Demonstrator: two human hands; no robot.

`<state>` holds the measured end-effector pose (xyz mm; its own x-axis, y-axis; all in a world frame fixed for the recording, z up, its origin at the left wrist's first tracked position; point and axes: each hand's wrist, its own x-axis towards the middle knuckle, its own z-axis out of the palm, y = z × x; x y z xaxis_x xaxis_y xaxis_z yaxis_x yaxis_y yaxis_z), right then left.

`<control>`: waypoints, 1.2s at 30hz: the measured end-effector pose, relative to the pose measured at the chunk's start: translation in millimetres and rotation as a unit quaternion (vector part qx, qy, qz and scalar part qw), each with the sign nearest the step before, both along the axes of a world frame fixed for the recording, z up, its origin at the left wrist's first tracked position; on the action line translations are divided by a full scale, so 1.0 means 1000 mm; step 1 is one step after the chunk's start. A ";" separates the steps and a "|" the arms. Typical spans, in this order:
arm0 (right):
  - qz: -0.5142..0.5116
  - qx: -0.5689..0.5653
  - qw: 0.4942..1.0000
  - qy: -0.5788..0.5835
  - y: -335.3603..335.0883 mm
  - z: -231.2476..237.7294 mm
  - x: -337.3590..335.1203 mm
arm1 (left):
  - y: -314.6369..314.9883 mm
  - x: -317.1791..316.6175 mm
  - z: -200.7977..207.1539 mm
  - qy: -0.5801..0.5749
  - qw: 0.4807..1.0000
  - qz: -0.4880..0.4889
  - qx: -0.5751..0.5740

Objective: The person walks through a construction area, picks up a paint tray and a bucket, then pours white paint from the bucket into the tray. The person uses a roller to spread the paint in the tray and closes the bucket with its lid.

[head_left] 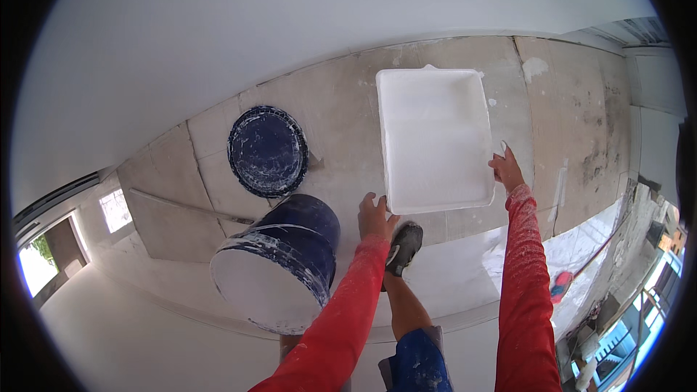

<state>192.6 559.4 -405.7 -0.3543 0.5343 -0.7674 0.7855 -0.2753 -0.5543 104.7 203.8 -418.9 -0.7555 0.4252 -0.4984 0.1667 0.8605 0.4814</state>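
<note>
A white, rectangular paint tray [435,138] lies on the boards, its inside coated in white. My left hand [375,218] is at the tray's near left corner, fingers bent and apart, the thumb close to the rim. At the tray's right edge is my right hand [508,168], the thumb by the rim and the index finger stretched away with white on its tip. Neither hand shows a firm grip. Left of my left forearm stands a dark blue paint bucket [308,216] with white paint [265,290] inside and smears round its rim.
A round blue lid [267,151] spattered with white lies beyond the bucket. A thin stick [192,205] rests on the boards [334,116] to the left. My shoe [405,247] is just below the tray. A white wall [327,7] rises along the far side. Rubble [617,276] lies at the right.
</note>
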 end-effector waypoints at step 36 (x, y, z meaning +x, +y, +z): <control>0.195 -0.087 0.954 0.210 -0.397 0.018 -0.351 | -0.410 0.071 0.235 0.060 0.858 0.492 0.136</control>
